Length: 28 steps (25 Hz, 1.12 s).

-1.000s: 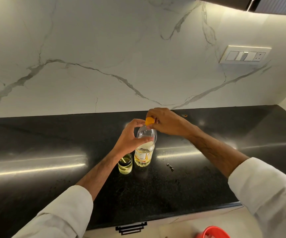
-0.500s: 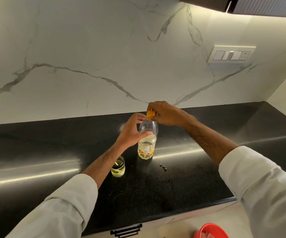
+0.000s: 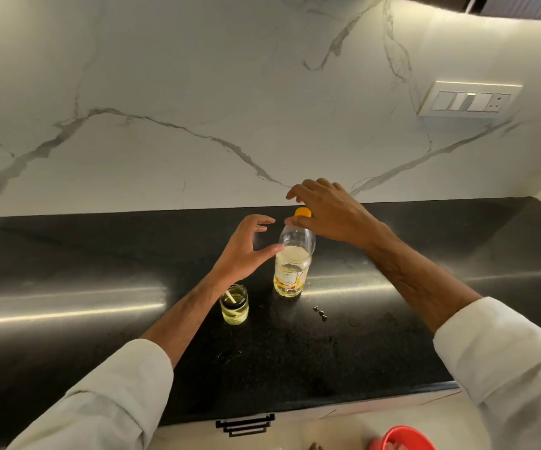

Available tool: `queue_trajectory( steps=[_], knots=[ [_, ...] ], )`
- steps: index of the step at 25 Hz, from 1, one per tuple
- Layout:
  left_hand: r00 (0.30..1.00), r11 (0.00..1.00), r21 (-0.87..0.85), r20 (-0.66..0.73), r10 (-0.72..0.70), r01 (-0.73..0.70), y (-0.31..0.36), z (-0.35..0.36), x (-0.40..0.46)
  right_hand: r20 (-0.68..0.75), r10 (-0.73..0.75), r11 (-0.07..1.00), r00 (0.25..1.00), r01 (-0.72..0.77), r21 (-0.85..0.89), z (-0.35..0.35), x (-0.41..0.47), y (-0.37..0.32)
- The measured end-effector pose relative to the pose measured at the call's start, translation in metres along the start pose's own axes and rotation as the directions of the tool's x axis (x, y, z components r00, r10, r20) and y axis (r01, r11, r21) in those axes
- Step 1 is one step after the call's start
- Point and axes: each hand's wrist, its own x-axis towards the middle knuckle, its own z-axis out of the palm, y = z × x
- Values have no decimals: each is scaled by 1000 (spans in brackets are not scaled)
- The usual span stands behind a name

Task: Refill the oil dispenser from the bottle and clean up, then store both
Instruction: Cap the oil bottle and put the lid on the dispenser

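- The oil bottle (image 3: 293,264) stands upright on the black countertop (image 3: 68,287), near the middle of the view, with yellow oil in its lower part only. Its orange cap (image 3: 303,212) sits on the neck.
- The oil dispenser (image 3: 234,304), a small glass jar holding yellow oil, stands just to the left of the bottle and apart from it. Its mouth is uncovered, and a pale stick-like part leans inside it.
- The right hand (image 3: 327,212) is above the cap with fingers spread and released; the thumb tip lies at the bottle's neck. It grasps nothing.
- The left hand (image 3: 246,251) is beside the bottle's shoulder, fingers loosely apart. The thumb tip touches or nearly touches the plastic; which one cannot be told. It grasps nothing.
- Judged step: the bottle is capped and both hands are letting go, so refilling appears complete.
- Next move calls for closing the dispenser; no lid for it can be identified. Two small dark items (image 3: 320,313) lie on the countertop right of the bottle.
- Cleaning and storage are not yet done.
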Motion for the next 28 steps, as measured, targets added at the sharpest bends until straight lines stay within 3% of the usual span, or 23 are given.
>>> queue_trajectory(
  steps=[2, 3, 7, 11, 16, 22, 25, 28],
  knots=[
    [997, 1000, -5, -76, -21, 21, -15, -23, -21, -109, -87, 990, 990, 98, 98, 7, 0, -29],
    [993, 999, -5, -110, -39, 39, -25, -35, -34, -98, -128, 976, 987, 143, 164, 16, 0, -47],
    [960, 985, 27, -229, -160, 171, -74, -73, -102, 101, -280, 900, 955, 224, 374, 87, 2, -124],
    [893, 934, 48, -314, -322, 353, -118, -92, -176, 300, -333, 852, 894, 149, 502, 151, 7, -187],
    [809, 835, -6, -247, -534, 550, -151, -88, -233, 399, -271, 903, 876, 87, 421, 205, 22, -233],
    [788, 806, -48, -182, -588, 590, -158, -83, -243, 415, -214, 955, 884, 101, 278, 226, 32, -246],
    [794, 819, -81, -207, -571, 568, -156, -83, -238, 393, -140, 934, 909, -11, 357, 226, 31, -244],
    [805, 840, -166, -243, -542, 516, -149, -90, -226, 327, 9, 786, 945, -209, 581, 214, 31, -232]
  ],
)
